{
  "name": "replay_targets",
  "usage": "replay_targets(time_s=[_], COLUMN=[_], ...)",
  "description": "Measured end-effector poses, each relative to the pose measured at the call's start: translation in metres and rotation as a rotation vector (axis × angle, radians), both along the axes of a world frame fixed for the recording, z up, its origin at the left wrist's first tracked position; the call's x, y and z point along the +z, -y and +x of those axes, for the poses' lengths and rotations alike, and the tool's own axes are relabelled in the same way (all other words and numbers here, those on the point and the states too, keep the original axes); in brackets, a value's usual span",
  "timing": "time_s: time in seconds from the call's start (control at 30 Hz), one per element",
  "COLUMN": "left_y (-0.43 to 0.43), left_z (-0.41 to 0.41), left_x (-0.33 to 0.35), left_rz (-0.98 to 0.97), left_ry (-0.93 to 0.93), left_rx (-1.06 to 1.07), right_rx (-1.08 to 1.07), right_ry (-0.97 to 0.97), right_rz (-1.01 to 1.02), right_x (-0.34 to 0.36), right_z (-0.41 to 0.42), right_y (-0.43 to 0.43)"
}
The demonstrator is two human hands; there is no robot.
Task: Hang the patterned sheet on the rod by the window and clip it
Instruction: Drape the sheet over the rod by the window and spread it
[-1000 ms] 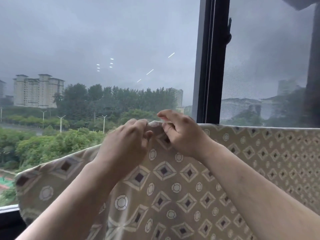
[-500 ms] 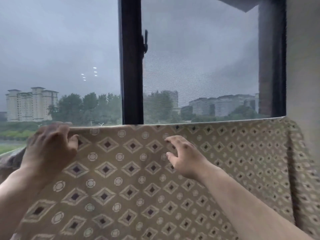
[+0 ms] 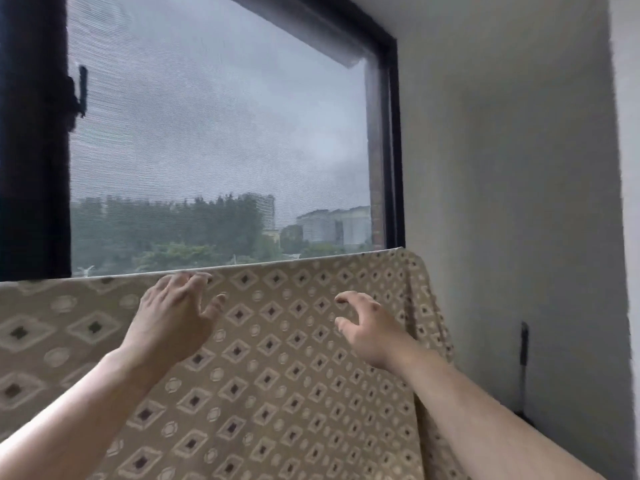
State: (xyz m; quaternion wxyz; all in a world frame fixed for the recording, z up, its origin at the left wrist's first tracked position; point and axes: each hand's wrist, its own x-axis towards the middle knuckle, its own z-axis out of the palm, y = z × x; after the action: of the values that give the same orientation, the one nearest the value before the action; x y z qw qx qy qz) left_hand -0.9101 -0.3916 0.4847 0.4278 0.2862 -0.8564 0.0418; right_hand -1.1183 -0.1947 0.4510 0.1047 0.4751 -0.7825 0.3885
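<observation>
Nearest, the right hand (image 3: 369, 329) hovers just short of the patterned sheet (image 3: 277, 358), fingers loosely spread, holding nothing. Beyond it, the left hand (image 3: 173, 313) rests spread fingertips at the sheet's top fold, gripping nothing. Smoothing outward along that fold should keep the sheet level for clipping. Tan with diamonds and rings, it hangs below the window (image 3: 218, 150), hiding the rod.

Rod wholly hidden under the patterned sheet (image 3: 277, 341), sheet cut off by the left and bottom edges, left hand (image 3: 173, 317) fingertips blurred at the top fold, contact of right hand (image 3: 367, 327) with cloth unclear, dark window frame (image 3: 31, 133) cropped at left, buildings hazy behind mesh
</observation>
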Motion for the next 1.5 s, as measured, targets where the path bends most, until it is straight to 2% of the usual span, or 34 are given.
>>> replay_targets(time_s=[0.23,0.47,0.67,0.9,1.1,1.23,1.4,1.5], left_y=[-0.018,0.021,0.023,0.023,0.025,0.025,0.023,0.023], left_z=[-0.129,-0.238,-0.338,-0.451,-0.552,-0.607,-0.650,-0.658], left_x=[-0.008,-0.003,0.016,0.031,0.039,0.047,0.056,0.059], left_rz=[-0.028,0.015,-0.090,-0.187,-0.125,-0.097,0.002,0.075], left_ry=[-0.047,-0.117,-0.084,0.006,0.087,0.126,0.172,0.122], left_rx=[-0.227,-0.315,-0.377,-0.285,-0.108,0.019,0.066,0.062], right_rx=[-0.116,-0.286,-0.292,-0.247,-0.162,-0.137,-0.003,0.088], right_ry=[0.014,0.083,0.146,0.136,0.079,0.044,-0.038,-0.036], right_rz=[-0.091,-0.242,-0.324,-0.327,-0.313,-0.213,-0.147,-0.184], right_x=[-0.010,0.000,0.005,0.011,0.026,0.038,0.042,0.044], right_z=[-0.101,-0.239,-0.335,-0.459,-0.597,-0.678,-0.734,-0.751], right_y=[-0.022,-0.011,-0.003,0.023,0.064,0.094,0.120,0.124])
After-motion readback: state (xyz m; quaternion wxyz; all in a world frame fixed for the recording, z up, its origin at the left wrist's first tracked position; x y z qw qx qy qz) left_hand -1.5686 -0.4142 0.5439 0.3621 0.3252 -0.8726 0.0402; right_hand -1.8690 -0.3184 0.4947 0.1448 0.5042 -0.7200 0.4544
